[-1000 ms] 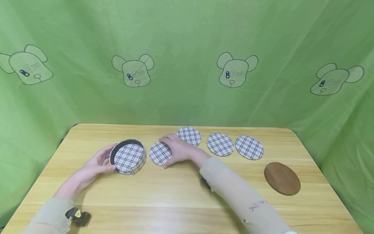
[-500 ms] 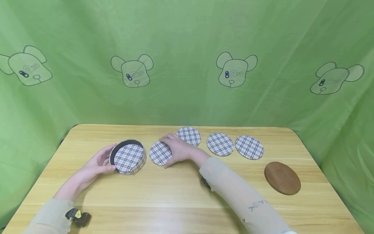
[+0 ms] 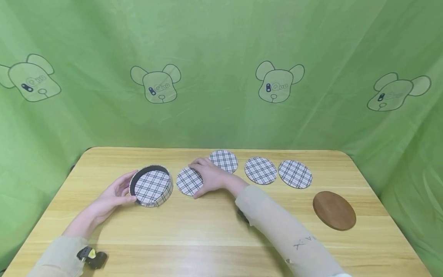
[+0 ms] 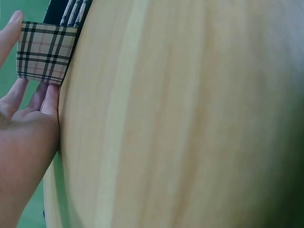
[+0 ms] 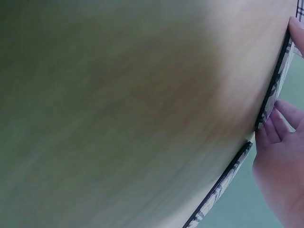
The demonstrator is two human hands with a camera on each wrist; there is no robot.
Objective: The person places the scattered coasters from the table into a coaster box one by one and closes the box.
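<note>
At the left of the table, my left hand (image 3: 112,196) holds a round plaid coaster holder (image 3: 166,194) by its side, thumb toward the front and fingers behind. The holder has a dark inner wall, and a plaid disc shows inside it. In the left wrist view, several stacked edges show behind the plaid wall of the holder (image 4: 45,52). My right hand (image 3: 212,177) spans a round plaid coaster (image 3: 188,181) just right of the holder, gripping its edge between thumb and fingertips. The right wrist view shows this coaster (image 5: 275,80) edge-on, low against the table.
Three more plaid coasters lie to the right: one coaster (image 3: 226,159) partly behind my right hand, then a middle coaster (image 3: 260,171) and an outer coaster (image 3: 295,174). A brown round disc (image 3: 334,211) rests on the wooden table (image 3: 194,246) at the right. Green curtain (image 3: 221,107) surrounds the table.
</note>
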